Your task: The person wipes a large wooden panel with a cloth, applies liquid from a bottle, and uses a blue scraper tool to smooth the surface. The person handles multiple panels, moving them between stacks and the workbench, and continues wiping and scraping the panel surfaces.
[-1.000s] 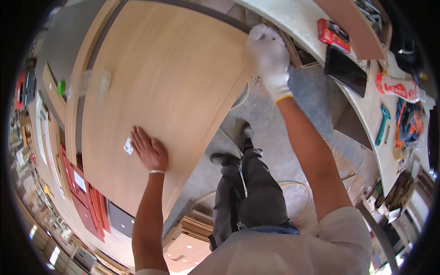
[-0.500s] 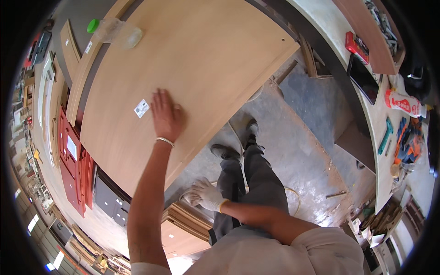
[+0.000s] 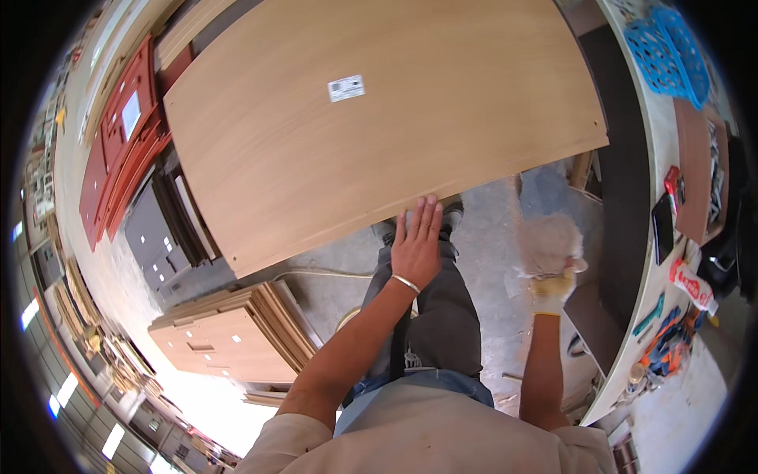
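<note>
A large light-brown wooden panel (image 3: pixel 410 134) lies before me, with a white label (image 3: pixel 346 88) on its face. My bare left hand (image 3: pixel 418 241), a pale band at its wrist, rests its outstretched fingers on the panel's near edge. Off to the right of the panel's near edge is my right hand (image 3: pixel 554 288) in a whitish work glove with a yellow cuff. It grips a pale pinkish-beige rag (image 3: pixel 550 243), smeared by motion, held over the floor beside the dark bench front. How the fingers close around the rag is partly hidden.
Stacked brown panels (image 3: pixel 237 328) stand at the lower left, near dark panels (image 3: pixel 162 229) and red panels (image 3: pixel 130 130). Along the right runs a pale bench (image 3: pixel 641 347) with a blue basket (image 3: pixel 667 57), a phone (image 3: pixel 662 229) and a teal-handled tool (image 3: pixel 648 315).
My left hand has come back from the panel's middle to its near edge. The right hand has swung from my lap out to the right. The bottle has left the view.
</note>
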Demonstrator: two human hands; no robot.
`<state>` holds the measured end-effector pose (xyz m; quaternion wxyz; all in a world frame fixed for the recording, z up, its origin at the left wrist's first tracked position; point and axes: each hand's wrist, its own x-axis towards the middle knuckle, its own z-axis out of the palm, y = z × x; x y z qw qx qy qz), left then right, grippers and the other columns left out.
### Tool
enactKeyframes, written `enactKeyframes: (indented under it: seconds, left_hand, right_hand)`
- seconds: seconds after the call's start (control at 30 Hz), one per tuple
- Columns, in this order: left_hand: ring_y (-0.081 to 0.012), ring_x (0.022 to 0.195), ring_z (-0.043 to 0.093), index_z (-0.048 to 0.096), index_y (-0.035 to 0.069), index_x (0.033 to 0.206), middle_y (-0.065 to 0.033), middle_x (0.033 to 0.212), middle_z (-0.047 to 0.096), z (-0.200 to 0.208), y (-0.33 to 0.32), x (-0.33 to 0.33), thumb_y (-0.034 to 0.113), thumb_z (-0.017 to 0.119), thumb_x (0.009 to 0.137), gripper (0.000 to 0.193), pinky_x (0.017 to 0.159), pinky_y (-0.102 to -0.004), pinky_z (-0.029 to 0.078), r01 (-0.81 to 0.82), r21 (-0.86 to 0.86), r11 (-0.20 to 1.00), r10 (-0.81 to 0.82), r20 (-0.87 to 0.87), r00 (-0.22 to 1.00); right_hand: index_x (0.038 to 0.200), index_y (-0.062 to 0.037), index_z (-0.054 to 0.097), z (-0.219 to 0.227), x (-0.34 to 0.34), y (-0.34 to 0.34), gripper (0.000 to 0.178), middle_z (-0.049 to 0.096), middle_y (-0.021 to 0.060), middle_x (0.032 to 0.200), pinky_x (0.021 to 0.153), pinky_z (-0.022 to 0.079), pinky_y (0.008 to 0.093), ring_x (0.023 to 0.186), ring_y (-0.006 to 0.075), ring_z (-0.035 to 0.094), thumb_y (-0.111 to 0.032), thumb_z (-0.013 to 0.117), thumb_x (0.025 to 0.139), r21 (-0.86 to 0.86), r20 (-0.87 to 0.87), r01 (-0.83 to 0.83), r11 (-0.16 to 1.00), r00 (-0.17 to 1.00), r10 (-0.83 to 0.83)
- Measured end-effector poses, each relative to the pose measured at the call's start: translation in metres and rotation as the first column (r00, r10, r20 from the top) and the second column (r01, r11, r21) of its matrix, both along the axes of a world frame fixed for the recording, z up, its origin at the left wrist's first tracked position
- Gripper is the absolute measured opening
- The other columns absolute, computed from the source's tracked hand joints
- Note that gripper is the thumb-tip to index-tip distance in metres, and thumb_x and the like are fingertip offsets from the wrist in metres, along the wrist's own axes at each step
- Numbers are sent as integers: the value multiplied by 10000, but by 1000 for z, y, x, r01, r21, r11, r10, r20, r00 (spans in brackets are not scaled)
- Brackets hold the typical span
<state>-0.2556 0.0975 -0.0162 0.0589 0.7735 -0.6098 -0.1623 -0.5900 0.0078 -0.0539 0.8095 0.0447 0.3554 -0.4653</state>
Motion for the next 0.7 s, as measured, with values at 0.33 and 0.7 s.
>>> enactKeyframes:
  seconds: [0.33, 0.7]
  left_hand:
    - [-272, 1564, 194, 293, 32, 1584, -99, 1681, 246, 18, 108, 59, 76, 562, 779, 849, 1255, -554, 89, -313, 106, 944, 307, 72, 949]
    - [-352, 1559, 167, 256, -50, 1562, -200, 1655, 256, 22, 166, 117, 108, 541, 819, 812, 1263, -516, 96, -796, 193, 574, 756, 248, 605]
  right_hand:
    - [1500, -122, 416, 63, 84, -61, 605, 469, 184, 1507, 1046, 479, 581, 1320, 391, 525, -290, 656, 971, -14, -288, -138, 990, 949, 128]
    - [1340, -83, 542, 94, 86, -142, 416, 514, 196, 1458, 1018, 515, 528, 1318, 364, 536, -254, 632, 972, -173, -545, 0, 985, 833, -96]
